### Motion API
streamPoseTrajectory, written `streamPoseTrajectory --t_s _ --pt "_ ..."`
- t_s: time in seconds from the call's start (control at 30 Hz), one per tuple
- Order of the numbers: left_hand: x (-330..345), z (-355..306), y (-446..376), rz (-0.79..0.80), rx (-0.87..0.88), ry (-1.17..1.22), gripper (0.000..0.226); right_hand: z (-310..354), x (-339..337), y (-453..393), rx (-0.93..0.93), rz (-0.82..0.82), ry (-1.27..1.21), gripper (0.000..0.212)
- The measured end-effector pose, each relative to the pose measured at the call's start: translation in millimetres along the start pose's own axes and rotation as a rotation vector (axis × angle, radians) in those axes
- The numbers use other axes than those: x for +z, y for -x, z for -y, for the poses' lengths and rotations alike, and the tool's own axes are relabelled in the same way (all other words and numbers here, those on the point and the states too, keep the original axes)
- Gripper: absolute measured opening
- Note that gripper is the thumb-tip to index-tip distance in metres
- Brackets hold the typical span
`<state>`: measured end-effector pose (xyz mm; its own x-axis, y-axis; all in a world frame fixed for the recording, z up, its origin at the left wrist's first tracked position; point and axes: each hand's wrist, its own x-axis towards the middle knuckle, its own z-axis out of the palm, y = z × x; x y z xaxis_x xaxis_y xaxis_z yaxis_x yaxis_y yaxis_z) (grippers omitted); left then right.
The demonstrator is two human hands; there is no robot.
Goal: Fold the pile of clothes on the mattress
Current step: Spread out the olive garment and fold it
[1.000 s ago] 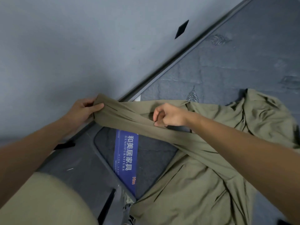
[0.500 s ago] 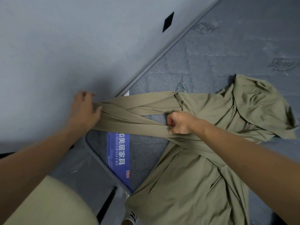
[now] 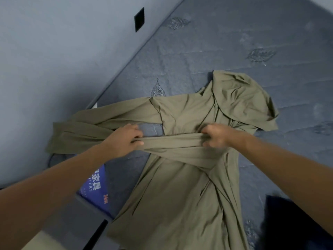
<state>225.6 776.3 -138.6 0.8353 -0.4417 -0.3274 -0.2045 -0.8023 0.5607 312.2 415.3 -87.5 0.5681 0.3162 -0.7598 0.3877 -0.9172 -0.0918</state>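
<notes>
an olive hooded garment (image 3: 180,192) is spread on the grey mattress (image 3: 225,42), hood away, hem near. one sleeve (image 3: 173,143) is held stretched crosswise over the chest, gripped by the left hand (image 3: 124,139) and, seemingly, bunched in the blurred right hand (image 3: 214,136). the other sleeve (image 3: 100,123) trails leftward, nearer the left hand.

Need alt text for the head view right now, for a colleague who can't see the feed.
Both hands grip a bunched sleeve of an olive hooded garment spread on a dark grey mattress: left hand at one end, right hand at the other. The other sleeve reaches left toward the wall.
</notes>
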Motion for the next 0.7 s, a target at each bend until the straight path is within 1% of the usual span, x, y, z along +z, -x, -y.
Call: streamPoseTrajectory --t_s 0.03,0.1,0.2,0.27,0.33,0.4,0.47,0.53,0.57,0.63,0.7 --pt "-2 -1 0 -0.035 -0.005 0.085 0.026 -13 3 4 0.03 -0.008 0.014 0.044" --pt "-10 2 -1 -0.116 -0.056 0.254 0.028 -34 7 8 0.056 -0.04 0.014 0.035" --pt "-27 11 -6 -0.146 -0.142 0.382 0.018 -45 -2 12 0.021 -0.09 -0.029 0.029" --pt "-42 16 -10 -0.167 -0.157 0.385 0.024 -44 -12 9 -0.027 -0.165 -0.039 0.027" --pt "-61 22 -15 -0.248 -0.19 0.358 0.028 -38 -28 5 -0.082 -0.252 -0.05 0.025" --pt "-80 33 -18 -0.307 -0.245 0.346 0.025 -31 -45 -5 -0.123 -0.304 -0.077 0.023" --pt "-96 48 -21 -0.323 -0.299 0.297 0.024 -20 -63 -17 -0.163 -0.346 -0.09 0.021" --pt "-105 61 -20 -0.349 -0.352 0.272 0.031 -9 -74 -33 -0.198 -0.399 -0.111 0.021" --pt "-109 66 -18 -0.35 -0.378 0.267 0.036 -5 -75 -42 -0.204 -0.422 -0.128 0.022" --pt "-112 76 -11 -0.301 -0.421 0.248 0.042 -1 -73 -57 -0.149 -0.397 -0.157 0.031" --pt "-110 84 -2 -0.184 -0.469 0.291 0.035 -5 -64 -68 -0.073 -0.336 -0.146 0.037"
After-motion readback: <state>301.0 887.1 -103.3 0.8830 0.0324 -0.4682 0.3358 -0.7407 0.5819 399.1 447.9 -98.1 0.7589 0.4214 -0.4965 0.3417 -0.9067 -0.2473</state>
